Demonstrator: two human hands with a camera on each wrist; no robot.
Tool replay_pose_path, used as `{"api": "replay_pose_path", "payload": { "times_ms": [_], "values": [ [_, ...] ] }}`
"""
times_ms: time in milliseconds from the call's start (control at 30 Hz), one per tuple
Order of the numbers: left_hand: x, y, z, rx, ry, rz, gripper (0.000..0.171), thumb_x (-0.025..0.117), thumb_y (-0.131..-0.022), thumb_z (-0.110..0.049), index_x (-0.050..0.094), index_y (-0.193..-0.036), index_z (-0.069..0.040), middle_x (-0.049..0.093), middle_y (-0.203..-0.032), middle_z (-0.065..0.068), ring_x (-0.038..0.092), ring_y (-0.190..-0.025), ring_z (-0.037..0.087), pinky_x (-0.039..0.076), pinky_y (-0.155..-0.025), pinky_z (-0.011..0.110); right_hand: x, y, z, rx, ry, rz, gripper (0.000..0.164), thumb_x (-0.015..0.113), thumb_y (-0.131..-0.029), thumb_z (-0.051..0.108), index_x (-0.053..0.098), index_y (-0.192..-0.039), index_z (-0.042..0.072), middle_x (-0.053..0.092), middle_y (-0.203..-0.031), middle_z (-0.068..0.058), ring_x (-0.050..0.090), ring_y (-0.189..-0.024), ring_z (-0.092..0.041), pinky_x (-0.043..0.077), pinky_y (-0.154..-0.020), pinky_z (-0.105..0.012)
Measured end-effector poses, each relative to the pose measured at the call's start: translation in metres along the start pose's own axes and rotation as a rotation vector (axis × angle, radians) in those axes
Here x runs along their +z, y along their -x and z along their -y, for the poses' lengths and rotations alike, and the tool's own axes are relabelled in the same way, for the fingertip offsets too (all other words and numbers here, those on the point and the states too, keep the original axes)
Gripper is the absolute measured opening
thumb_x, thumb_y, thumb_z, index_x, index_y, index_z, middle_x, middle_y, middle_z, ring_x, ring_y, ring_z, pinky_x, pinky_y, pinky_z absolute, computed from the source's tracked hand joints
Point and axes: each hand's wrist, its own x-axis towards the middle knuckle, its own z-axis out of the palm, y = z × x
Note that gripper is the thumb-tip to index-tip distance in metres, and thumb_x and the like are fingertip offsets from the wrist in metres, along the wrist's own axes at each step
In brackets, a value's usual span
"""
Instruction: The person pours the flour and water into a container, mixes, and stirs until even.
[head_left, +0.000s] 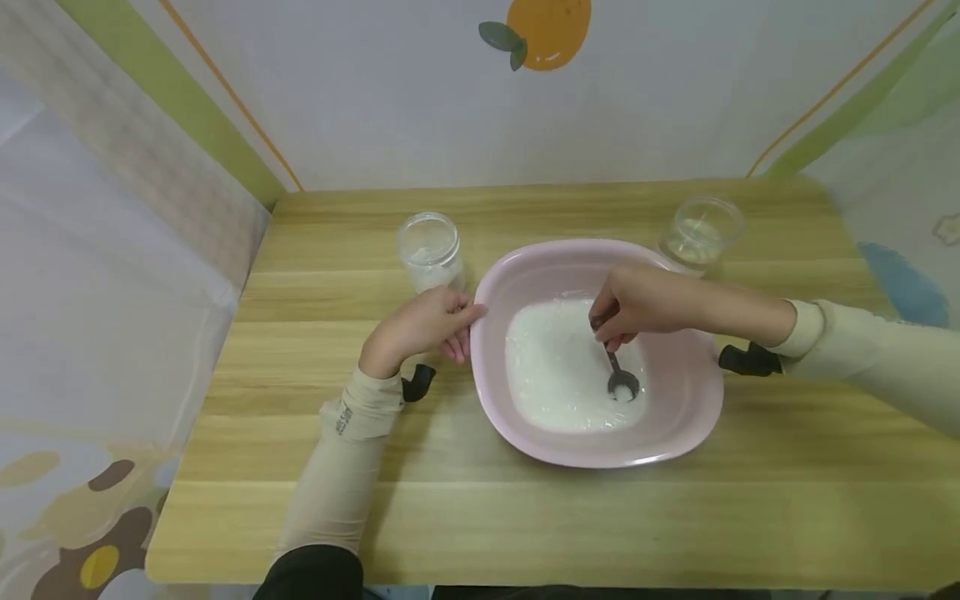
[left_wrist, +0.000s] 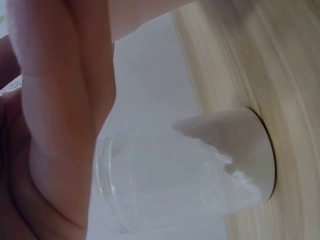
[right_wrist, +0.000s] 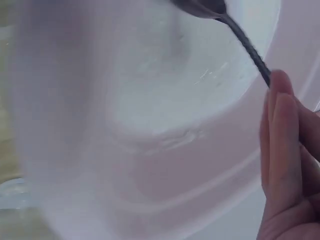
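Note:
A pink basin (head_left: pixel 517 433) holds a pool of white liquid (head_left: pixel 558 367). My left hand (head_left: pixel 420 329) holds the basin's left rim, the thumb on the edge and the fingers against the outer wall. Over the basin, my right hand (head_left: pixel 637 304) pinches the handle of a metal spoon (head_left: pixel 622 383), bowl downward in the head view; a little white shows in the bowl. In the right wrist view the spoon (right_wrist: pixel 245 42) slants over the liquid from the fingertips. Just behind the left hand stands a clear jar (left_wrist: pixel 185 165) partly filled with white powder.
The jar (head_left: pixel 429 242) stands near the basin's left side, its mouth uncovered. A second clear container (head_left: pixel 701 229) with pale contents sits behind the basin's right end. The wooden table (head_left: pixel 300 367) meets a printed cloth (head_left: pixel 397 100) at the back and sides.

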Motion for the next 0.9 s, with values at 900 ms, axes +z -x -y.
{"api": "replay_pose_path", "payload": {
  "times_ms": [900],
  "values": [
    [0.002,-0.005,0.002,-0.007,0.011,0.015,0.037,0.048,-0.112,-0.025,0.069,-0.098,0.002,0.068,-0.068,0.006,0.068,-0.059,0.015,0.066,-0.071,0.050,-0.023,-0.015,-0.016,0.027,0.261,-0.164,0.010,0.078,-0.092,0.008,0.078,-0.082,0.010,0.077,-0.074,0.001,0.069,-0.066,-0.009,0.053,-0.059,-0.019]
  ]
}}
